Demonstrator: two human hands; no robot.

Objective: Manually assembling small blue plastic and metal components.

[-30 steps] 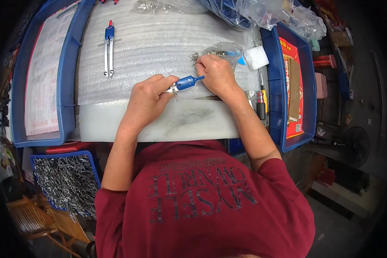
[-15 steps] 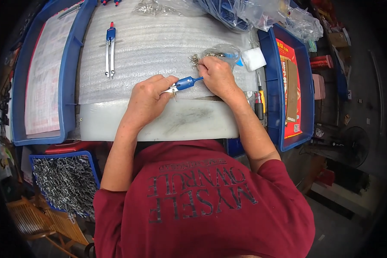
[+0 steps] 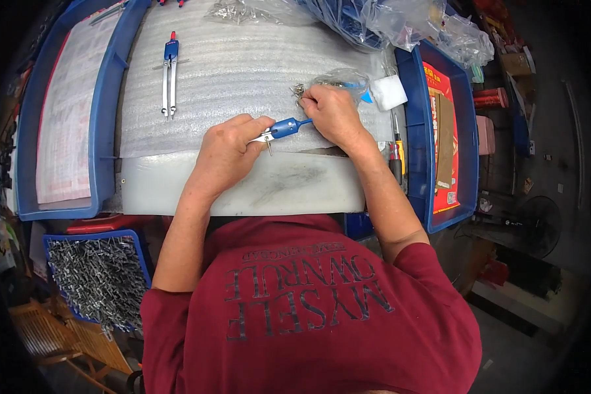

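My left hand (image 3: 228, 151) grips a drawing compass (image 3: 284, 129) by its metal legs, over the front edge of the foam sheet. The compass lies level, its blue head and thin blue stem pointing right toward my other hand. My right hand (image 3: 333, 117) is closed with bent fingers beside small metal parts (image 3: 298, 90) at the mouth of a clear plastic bag (image 3: 343, 78). Its fingertips are hidden, so what they pinch cannot be made out. Whether the stem tip touches this hand is also unclear. Another compass (image 3: 170, 75), blue-headed with a red tip, lies at the left.
Blue trays (image 3: 105, 131) (image 3: 419, 141) flank the foam sheet (image 3: 236, 72). A white block (image 3: 388, 92) and screwdrivers (image 3: 398, 154) are near the right tray. Plastic bags (image 3: 400, 23) fill the far side. A bin of metal compass parts (image 3: 98, 276) stands lower left.
Both hands keep nearly the same pose and place. The view has shifted very slightly; the compass stays in my left hand.
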